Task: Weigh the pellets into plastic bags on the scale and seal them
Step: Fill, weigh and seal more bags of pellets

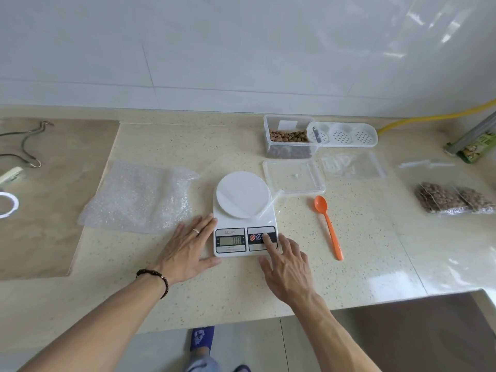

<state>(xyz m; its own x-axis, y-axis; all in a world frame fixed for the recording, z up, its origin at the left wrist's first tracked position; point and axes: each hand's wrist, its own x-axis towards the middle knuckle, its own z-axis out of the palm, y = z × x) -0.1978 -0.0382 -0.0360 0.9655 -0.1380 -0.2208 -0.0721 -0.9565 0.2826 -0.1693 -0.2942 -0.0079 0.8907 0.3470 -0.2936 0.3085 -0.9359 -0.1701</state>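
A white digital scale (244,224) sits on the counter with a clear empty bag (268,204) lying across its round platform. My left hand (185,249) lies flat against the scale's left side, fingers straight. With its index finger, my right hand (284,267) presses a button on the scale's panel. Behind the scale stands an open clear container of brown pellets (288,136). Its lid (294,176) lies in front of it. An orange spoon (328,225) lies to the right of the scale. Two filled pellet bags (451,201) lie at the far right.
Bubble wrap (139,196) lies left of the scale. A perforated white tray (346,134) sits beside the container, with empty zip bags (354,163) before it. A yellow hose (429,118) runs along the back right. The counter edge (295,314) is close to me.
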